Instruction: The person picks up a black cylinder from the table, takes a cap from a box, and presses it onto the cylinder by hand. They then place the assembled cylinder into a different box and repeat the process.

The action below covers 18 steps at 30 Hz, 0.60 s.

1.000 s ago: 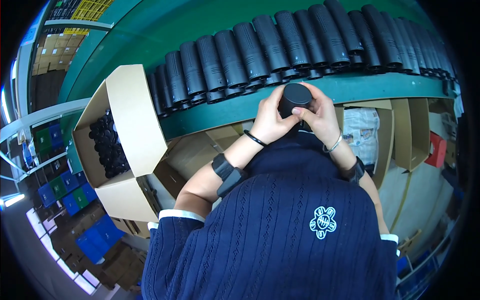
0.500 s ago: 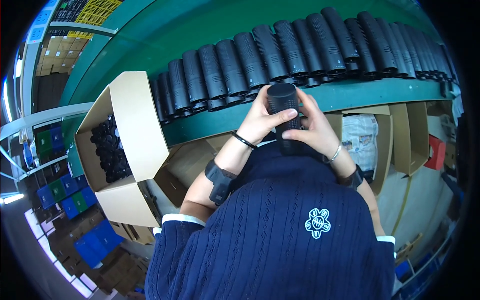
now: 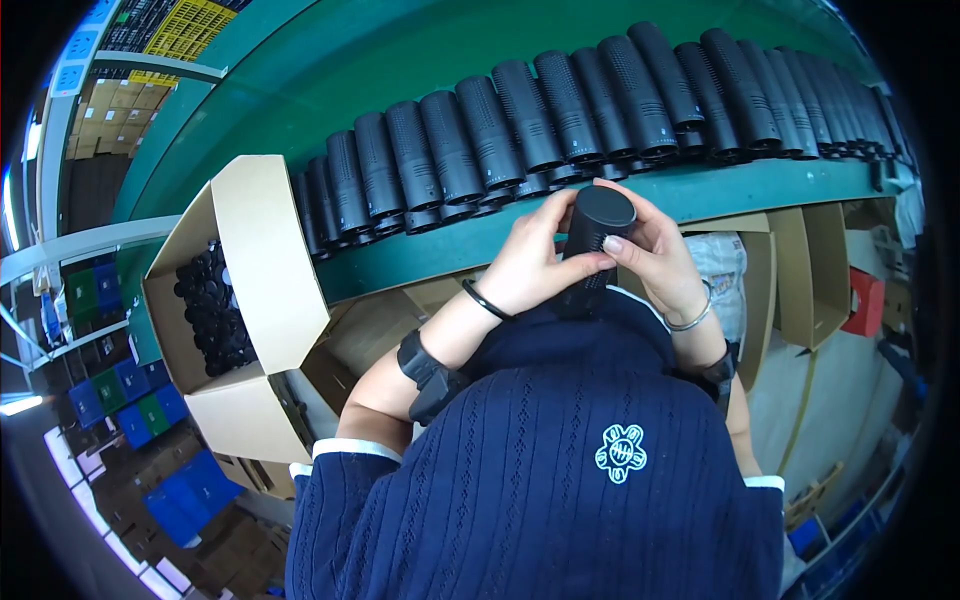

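Between my two hands stands a black cylindrical housing [image 3: 604, 208] with a flat round cap on its upper end and a perforated wall. My left hand [image 3: 540, 255] wraps its left side, the thumb laid across the front. From the right, my right hand [image 3: 660, 255] closes round it, with its thumb pressed just below the cap, close to the left thumb. The lower end of the housing is partly hidden against my dark blue top. Beyond my hands, a long row of similar black housings [image 3: 480, 145] lies stacked on a green bench [image 3: 400, 255].
At the left, an open cardboard box [image 3: 270, 250] holds many black round caps [image 3: 212, 310]. Below the bench on the right are open cartons [image 3: 830, 270], one with newspaper [image 3: 722, 270] inside, and a red box [image 3: 865, 302]. Blue and green bins [image 3: 125, 395] stand farther left.
The housing has tipped so its capped end shows more fully. My right thumb has moved up to near the cap, and my left thumb sits lower. The view has shifted slightly.
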{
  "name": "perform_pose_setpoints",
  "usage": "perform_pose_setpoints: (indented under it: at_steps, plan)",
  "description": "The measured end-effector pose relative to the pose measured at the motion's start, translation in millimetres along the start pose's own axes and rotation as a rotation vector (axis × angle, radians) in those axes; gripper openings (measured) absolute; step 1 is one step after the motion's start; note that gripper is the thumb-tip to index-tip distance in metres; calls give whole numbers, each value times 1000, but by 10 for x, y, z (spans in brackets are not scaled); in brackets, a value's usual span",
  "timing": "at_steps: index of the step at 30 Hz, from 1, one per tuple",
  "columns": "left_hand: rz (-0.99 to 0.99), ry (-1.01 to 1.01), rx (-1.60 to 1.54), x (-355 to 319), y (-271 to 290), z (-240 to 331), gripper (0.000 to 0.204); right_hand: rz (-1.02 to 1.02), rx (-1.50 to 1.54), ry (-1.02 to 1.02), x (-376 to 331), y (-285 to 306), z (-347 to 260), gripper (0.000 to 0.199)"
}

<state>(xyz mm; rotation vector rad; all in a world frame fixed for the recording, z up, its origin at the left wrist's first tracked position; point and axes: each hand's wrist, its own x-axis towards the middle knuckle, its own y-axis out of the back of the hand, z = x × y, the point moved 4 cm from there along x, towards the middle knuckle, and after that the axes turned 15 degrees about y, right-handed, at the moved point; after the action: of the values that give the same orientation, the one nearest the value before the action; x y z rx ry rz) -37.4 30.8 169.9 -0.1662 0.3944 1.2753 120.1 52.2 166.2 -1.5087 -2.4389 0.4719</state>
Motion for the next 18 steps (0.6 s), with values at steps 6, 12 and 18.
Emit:
perform_pose_setpoints:
  at_steps: [6,12,18]
  plan:
    - [33,-92,127,34,-40,26,69,78,-102,2,-66,-42,-109,57]
    - [55,-118,174,111,-101,2,67,103,-190,35,-40,19,-41,57]
    - [75,-31,96,122,-153,-37,62,160,-209,84,-37,-18,-38,52]
